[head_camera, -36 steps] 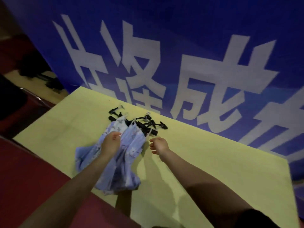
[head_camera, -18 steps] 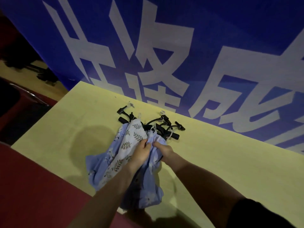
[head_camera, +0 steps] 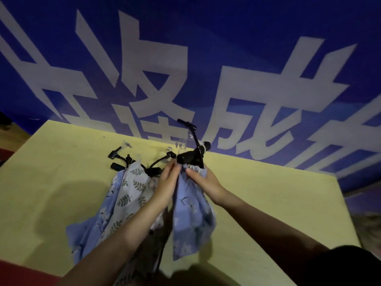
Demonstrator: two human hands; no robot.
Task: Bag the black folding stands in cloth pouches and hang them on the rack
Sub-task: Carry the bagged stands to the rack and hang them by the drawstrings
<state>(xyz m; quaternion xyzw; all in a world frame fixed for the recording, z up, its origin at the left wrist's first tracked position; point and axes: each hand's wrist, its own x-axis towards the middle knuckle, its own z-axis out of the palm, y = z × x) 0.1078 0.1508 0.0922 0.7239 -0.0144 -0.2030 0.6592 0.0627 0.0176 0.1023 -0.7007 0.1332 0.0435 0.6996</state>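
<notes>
Black stand (head_camera: 190, 155) now raised into pouch (head_camera: 191, 211) mouth; both hands' fingers (head_camera: 172, 172) pinching rim.

Behind the yellow table (head_camera: 268, 203), a big blue banner (head_camera: 268, 27) with large white Chinese characters (head_camera: 156, 83). At lower left, a red floor strip (head_camera: 18, 271). Dim light, with soft shadows on the tabletop.

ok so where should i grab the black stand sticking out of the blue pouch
Grip the thick black barrel just above the blue pouch, coming from the far side with a free hand. It is the fattest exposed part and juts clear of the gathered mouth; the thin curved arm looks too slender for a firm hold.
</notes>
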